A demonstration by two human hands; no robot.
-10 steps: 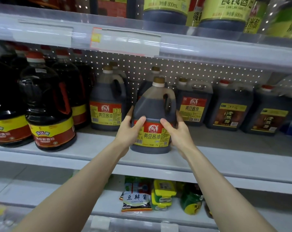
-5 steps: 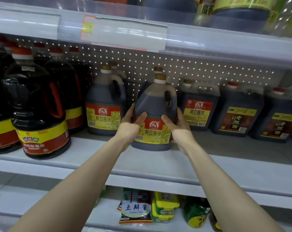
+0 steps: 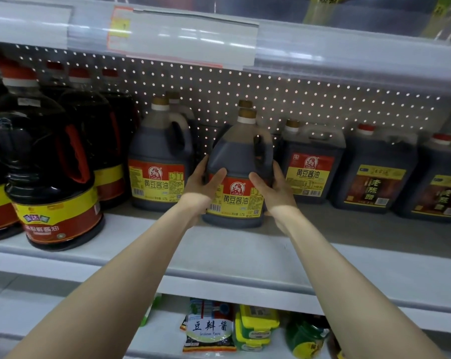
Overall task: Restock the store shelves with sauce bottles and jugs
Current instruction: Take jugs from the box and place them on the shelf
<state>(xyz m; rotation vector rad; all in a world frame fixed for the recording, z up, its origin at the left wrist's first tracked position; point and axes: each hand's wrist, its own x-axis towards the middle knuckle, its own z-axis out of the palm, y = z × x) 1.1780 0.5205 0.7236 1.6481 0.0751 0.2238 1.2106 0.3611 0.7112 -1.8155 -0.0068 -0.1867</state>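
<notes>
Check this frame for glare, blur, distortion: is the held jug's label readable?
Head view: glare streaks the price rail; wide-angle distortion tilts the left bottles; far-right jugs look soft; the jug between left hand and right hand is sharp, label readable.

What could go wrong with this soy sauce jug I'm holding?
1. The left hand and right hand grip the soy sauce jug low on its sides, not by the handle; it might slip or tip.
2. Pushed back, it could knock the jug behind, whose cap shows just above its own.
3. The right hand is close to the square jug and may nudge it.
</notes>
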